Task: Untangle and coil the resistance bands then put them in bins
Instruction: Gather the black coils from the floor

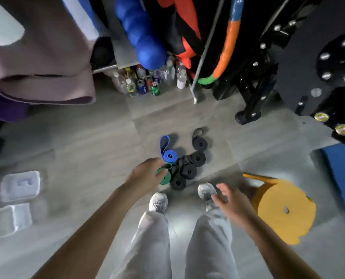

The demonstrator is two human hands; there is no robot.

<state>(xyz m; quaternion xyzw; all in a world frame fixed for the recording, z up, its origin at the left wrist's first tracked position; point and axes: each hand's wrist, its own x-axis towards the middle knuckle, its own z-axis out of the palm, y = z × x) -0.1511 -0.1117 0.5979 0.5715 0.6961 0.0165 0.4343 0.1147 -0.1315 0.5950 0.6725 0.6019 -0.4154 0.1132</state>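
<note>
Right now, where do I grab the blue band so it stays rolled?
Pinch the rolled end of the blue band across its rim, from above on the far side, where the loose loop leaves the coil; that should trap the tail. Right hand is free; left hand holds the green band.
</note>
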